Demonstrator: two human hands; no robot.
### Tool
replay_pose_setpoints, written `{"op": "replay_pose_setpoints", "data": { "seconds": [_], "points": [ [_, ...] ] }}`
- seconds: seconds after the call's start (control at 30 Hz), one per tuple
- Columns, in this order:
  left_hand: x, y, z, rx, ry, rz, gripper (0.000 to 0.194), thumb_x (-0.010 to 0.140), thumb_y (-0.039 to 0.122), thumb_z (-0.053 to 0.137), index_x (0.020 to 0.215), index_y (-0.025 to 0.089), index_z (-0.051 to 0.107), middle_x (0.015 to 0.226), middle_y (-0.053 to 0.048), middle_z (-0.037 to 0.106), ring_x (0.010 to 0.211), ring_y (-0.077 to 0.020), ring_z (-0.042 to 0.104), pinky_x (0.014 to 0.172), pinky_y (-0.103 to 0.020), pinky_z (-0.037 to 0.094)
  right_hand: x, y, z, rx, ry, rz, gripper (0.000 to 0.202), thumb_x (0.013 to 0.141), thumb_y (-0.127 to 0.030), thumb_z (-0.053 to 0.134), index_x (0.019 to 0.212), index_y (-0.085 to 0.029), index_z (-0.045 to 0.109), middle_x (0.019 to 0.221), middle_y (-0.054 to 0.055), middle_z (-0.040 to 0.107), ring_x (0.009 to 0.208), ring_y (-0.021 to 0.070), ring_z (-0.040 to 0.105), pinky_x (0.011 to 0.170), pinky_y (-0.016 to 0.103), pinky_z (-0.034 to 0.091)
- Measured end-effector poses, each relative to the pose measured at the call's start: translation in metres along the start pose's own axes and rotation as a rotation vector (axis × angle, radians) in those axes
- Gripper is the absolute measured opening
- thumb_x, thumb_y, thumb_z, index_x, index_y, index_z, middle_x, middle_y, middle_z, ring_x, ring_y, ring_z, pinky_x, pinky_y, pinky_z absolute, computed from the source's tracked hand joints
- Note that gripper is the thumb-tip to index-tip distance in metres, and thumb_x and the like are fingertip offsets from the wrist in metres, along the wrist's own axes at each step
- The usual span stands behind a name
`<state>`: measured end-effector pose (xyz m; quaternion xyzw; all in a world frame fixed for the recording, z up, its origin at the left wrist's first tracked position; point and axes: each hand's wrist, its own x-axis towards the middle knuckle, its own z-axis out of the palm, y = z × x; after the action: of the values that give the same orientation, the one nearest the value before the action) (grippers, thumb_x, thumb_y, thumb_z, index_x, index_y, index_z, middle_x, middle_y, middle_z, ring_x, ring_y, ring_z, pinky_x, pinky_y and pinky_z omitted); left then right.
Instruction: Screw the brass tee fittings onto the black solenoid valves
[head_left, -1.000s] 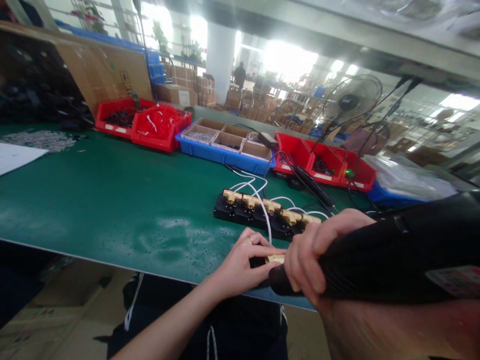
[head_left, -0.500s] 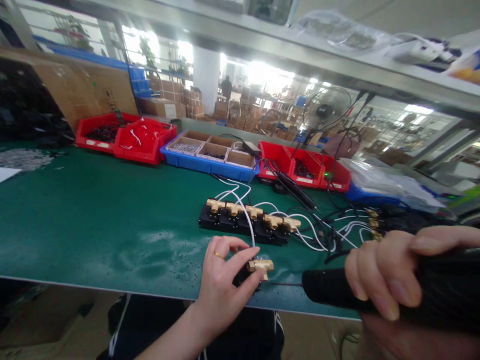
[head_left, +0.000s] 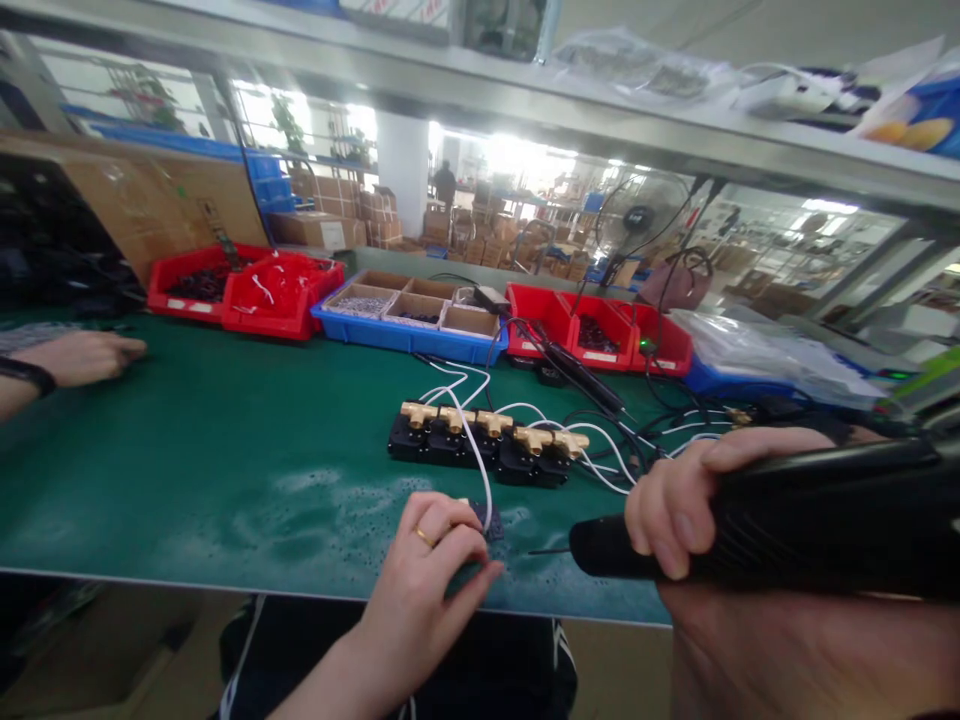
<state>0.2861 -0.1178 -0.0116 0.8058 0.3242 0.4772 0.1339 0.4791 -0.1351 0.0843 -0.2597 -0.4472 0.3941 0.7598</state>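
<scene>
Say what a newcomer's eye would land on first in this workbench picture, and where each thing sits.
The black power screwdriver fills the lower right, clasped in the right hand, its bit pointing left. Mid-bench, a row of brass fittings on black blocks trails white wires. The left hand covers a small part at the bench's near edge.

Matt green table mat [head_left: 187,440], shiny brass fittings [head_left: 487,425], ribbed matt black plastic screwdriver [head_left: 787,520], glossy red plastic bins [head_left: 247,290]
</scene>
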Motion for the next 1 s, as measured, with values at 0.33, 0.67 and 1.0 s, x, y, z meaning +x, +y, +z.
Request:
{"op": "replay_pose_setpoints", "data": {
  "seconds": [0.33, 0.67, 1.0],
  "points": [
    [-0.006, -0.031, -0.007, -0.287, 0.011, -0.122, 0.012, 0.088, 0.018, 0.071, 0.098, 0.026, 0.070, 0.117, -0.003, 0.061, 0.113, -0.0201, 0.057, 0.096, -0.034, 0.046, 0.015, 0.005, 0.036, 0.002, -0.152, 0.051, 0.065, 0.086, -0.076, 0.052, 0.083, -0.014, 0.070, 0.048, 0.000, 0.055, 0.035, 0.0144, 0.050, 0.033, 0.023, 0.038],
    [-0.008, -0.035, -0.006, -0.410, 0.006, -0.147, 0.013, 0.089, 0.023, 0.072, 0.101, 0.026, 0.073, 0.118, -0.006, 0.066, 0.107, -0.0185, 0.063, 0.092, -0.030, 0.051, 0.015, 0.020, 0.062, -0.020, -0.082, 0.092, 0.065, 0.075, -0.080, 0.063, 0.071, -0.015, 0.066, 0.044, 0.000, 0.055, 0.030, 0.0151, 0.048, 0.030, 0.024, 0.035],
    [-0.009, -0.037, -0.005, -0.469, -0.003, -0.169, 0.010, 0.088, 0.030, 0.073, 0.097, 0.026, 0.075, 0.115, -0.005, 0.067, 0.098, -0.0162, 0.062, 0.086, -0.027, 0.051, 0.015, 0.025, 0.062, -0.046, -0.125, 0.160, 0.068, 0.069, -0.083, 0.066, 0.068, -0.015, 0.067, 0.042, 0.002, 0.056, 0.030, 0.0153, 0.048, 0.031, 0.023, 0.035]
  ]
}}
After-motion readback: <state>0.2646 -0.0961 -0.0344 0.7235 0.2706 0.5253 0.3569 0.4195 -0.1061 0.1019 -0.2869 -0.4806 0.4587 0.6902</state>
